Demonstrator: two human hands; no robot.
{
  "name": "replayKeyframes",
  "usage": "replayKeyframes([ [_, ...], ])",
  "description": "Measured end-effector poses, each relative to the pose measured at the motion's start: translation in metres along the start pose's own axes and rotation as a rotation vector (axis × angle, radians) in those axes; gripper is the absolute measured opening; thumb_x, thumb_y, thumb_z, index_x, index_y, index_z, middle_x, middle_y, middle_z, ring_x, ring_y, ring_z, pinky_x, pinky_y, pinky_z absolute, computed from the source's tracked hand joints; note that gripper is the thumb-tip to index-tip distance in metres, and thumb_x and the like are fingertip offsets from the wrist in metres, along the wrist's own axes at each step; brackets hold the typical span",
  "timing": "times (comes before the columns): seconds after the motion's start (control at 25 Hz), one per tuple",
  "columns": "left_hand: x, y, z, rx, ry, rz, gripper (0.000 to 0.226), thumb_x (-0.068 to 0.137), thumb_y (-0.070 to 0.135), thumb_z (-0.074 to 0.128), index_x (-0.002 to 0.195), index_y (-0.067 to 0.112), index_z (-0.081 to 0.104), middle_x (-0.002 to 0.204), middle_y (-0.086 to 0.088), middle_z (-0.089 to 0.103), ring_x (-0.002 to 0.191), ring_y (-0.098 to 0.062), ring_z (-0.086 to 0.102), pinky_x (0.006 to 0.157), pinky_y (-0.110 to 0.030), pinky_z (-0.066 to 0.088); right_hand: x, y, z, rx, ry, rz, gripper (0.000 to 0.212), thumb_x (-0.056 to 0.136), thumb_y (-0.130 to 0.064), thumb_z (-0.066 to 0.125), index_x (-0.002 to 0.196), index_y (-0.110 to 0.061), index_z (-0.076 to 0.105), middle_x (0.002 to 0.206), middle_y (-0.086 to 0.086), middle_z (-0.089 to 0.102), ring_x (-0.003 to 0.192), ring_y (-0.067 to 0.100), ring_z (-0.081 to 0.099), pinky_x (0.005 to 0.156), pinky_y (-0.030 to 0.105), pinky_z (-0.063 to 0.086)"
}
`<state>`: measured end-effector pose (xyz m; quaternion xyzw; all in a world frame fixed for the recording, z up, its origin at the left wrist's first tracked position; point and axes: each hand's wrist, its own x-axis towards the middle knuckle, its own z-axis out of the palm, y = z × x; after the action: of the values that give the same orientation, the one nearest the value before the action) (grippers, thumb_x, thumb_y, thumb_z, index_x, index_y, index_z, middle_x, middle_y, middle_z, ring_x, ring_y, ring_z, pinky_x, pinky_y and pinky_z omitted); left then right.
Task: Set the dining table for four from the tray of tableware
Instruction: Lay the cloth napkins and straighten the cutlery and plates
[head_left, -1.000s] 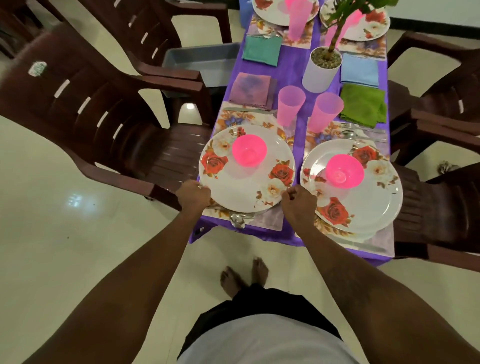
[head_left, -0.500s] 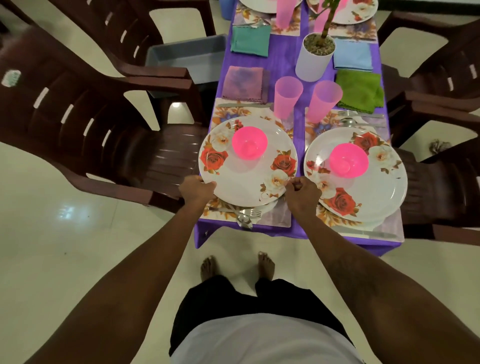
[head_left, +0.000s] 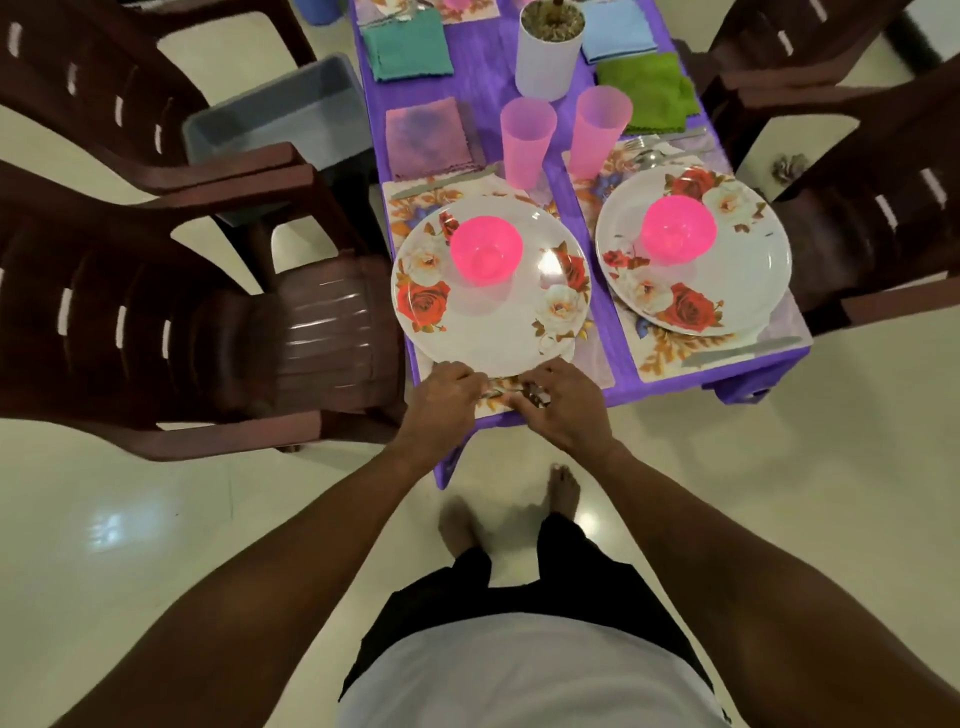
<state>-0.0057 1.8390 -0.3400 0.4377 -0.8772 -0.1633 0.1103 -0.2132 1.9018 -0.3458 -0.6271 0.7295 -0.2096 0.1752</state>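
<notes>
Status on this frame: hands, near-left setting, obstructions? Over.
Both on metal cutlery at near edge of floral placemat: left grip, right grip, hold unclear. White floral plate with pink plastic bowl set. Nothing blocking.

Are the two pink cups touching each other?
Apart. The head view shows purple tablecloth between the left pink cup and the right pink cup, from rim to base.

- Pale grey-white shirt over the torso, plain and soft-looking.
- Black shorts just below the shirt's hem, loose around both legs.
- Forearms uncovered right down to the lower edge of the view, with no sleeve reaching them.
- Left hand and right hand bare, ungloved.
- Left foot and right foot unshod, toes showing.
</notes>
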Motion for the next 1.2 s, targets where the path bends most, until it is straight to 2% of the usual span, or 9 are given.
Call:
replayKeyframes([
  [0.16, 0.0, 0.009, 0.001, 0.068, -0.073, 0.064, 0.026, 0.09, 0.009, 0.071, 0.115, 0.013, 0.076, 0.109, -0.008, 0.074, 0.1, -0.025, 0.065, 0.072, -0.038, 0.06, -0.004, -0.004, 0.002, -0.021, -0.078, -0.063, 0.03, 0.091, -0.039, 0.072, 0.115, -0.021, 0.077, 0.106, 0.001, 0.068, 0.093, 0.019, 0.064, 0.076, 0.031, 0.055],
  [0.24, -0.001, 0.005, 0.003, 0.081, -0.11, 0.032, 0.035, 0.087, 0.012, 0.077, 0.121, 0.014, 0.074, 0.115, -0.007, 0.074, 0.104, -0.026, 0.065, 0.079, -0.039, 0.06, 0.003, -0.004, -0.004, -0.051, -0.117, -0.12, 0.028, 0.093, -0.035, 0.071, 0.116, -0.022, 0.078, 0.106, 0.001, 0.068, 0.092, 0.019, 0.063, 0.073, 0.031, 0.054],
  [0.36, -0.008, 0.007, 0.006, 0.135, -0.13, 0.007, 0.045, 0.084, 0.019, 0.082, 0.127, 0.015, 0.071, 0.12, -0.008, 0.073, 0.108, -0.028, 0.066, 0.088, -0.04, 0.058, 0.01, 0.002, -0.003, -0.13, -0.218, -0.146, 0.035, 0.095, -0.048, 0.06, 0.114, -0.023, 0.076, 0.105, -0.003, 0.067, 0.092, 0.017, 0.062, 0.07, 0.03, 0.053],
  [0.44, -0.009, 0.008, 0.008, 0.152, -0.128, 0.015, 0.044, 0.084, 0.021, 0.082, 0.126, 0.015, 0.071, 0.117, -0.009, 0.074, 0.106, -0.029, 0.066, 0.087, -0.041, 0.057, 0.012, 0.006, -0.001, -0.137, -0.265, -0.123, 0.041, 0.093, -0.054, 0.052, 0.112, -0.024, 0.073, 0.104, -0.006, 0.066, 0.091, 0.016, 0.063, 0.07, 0.03, 0.053],
  [0.6, -0.008, 0.009, 0.006, 0.168, -0.109, -0.012, 0.029, 0.089, 0.025, 0.078, 0.116, 0.017, 0.076, 0.112, -0.005, 0.073, 0.105, -0.023, 0.062, 0.088, -0.036, 0.054, 0.012, 0.009, -0.005, -0.083, -0.246, -0.14, 0.032, 0.092, -0.04, 0.07, 0.117, -0.021, 0.076, 0.105, -0.004, 0.068, 0.094, 0.016, 0.062, 0.072, 0.031, 0.054],
  [0.76, -0.003, 0.006, 0.004, -0.168, -0.05, -0.264, 0.019, 0.095, 0.025, 0.072, 0.11, 0.018, 0.081, 0.104, 0.0, 0.076, 0.093, -0.013, 0.06, 0.076, -0.026, 0.047, 0.006, 0.019, -0.011, 0.02, -0.255, -0.076, 0.054, 0.081, -0.049, 0.082, 0.126, -0.022, 0.07, 0.119, -0.004, 0.066, 0.108, 0.013, 0.058, 0.085, 0.029, 0.053],
  [0.88, -0.002, 0.0, 0.003, -0.349, -0.051, -0.354, 0.021, 0.095, 0.025, 0.073, 0.112, 0.016, 0.08, 0.104, 0.001, 0.079, 0.091, -0.012, 0.065, 0.076, -0.021, 0.043, 0.005, 0.023, -0.013, 0.055, -0.287, -0.048, 0.055, 0.077, -0.038, 0.087, 0.125, -0.022, 0.068, 0.12, -0.004, 0.065, 0.111, 0.014, 0.058, 0.091, 0.034, 0.056],
  [1.08, 0.001, 0.003, 0.003, -0.417, -0.079, -0.445, 0.022, 0.102, 0.019, 0.061, 0.105, 0.008, 0.079, 0.096, -0.005, 0.076, 0.086, -0.016, 0.064, 0.074, -0.036, 0.054, 0.005, 0.02, -0.014, 0.125, -0.219, 0.01, 0.042, 0.078, -0.038, 0.087, 0.114, -0.021, 0.073, 0.11, -0.001, 0.07, 0.101, 0.013, 0.06, 0.085, 0.03, 0.052],
  [1.2, 0.0, 0.004, 0.006, -0.462, -0.054, -0.527, 0.022, 0.102, 0.017, 0.058, 0.099, 0.008, 0.077, 0.094, -0.005, 0.074, 0.086, -0.016, 0.065, 0.078, -0.039, 0.058, 0.005, 0.02, -0.015, 0.157, -0.186, 0.088, 0.038, 0.08, -0.034, 0.086, 0.114, -0.021, 0.076, 0.111, 0.001, 0.071, 0.1, 0.014, 0.06, 0.087, 0.036, 0.055],
])
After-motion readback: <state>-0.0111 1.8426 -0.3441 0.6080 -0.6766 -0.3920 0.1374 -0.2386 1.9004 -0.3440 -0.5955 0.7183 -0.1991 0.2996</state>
